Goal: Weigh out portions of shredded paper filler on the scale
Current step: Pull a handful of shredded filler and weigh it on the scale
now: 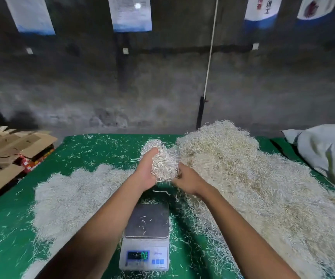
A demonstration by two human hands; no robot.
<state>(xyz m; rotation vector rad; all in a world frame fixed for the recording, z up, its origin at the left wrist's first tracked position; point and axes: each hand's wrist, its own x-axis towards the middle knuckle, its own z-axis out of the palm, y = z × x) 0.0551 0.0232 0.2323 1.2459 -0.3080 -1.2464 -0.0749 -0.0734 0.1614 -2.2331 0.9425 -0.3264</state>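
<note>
Above a green bench (106, 150), both hands cup one clump of shredded paper filler (163, 165): the left hand (145, 172) curls under it, and the right hand (188, 181) closes its fingers on its side beside the big heap (243, 178). Below sits the digital scale (146, 234), its platter nearly bare. The filler looks feather-light, springy and prone to shedding, so cradling from beneath seems best.

Single head-worn view, wide-angle, facing forward and down (close over the table (11, 228)), wall beyond
</note>
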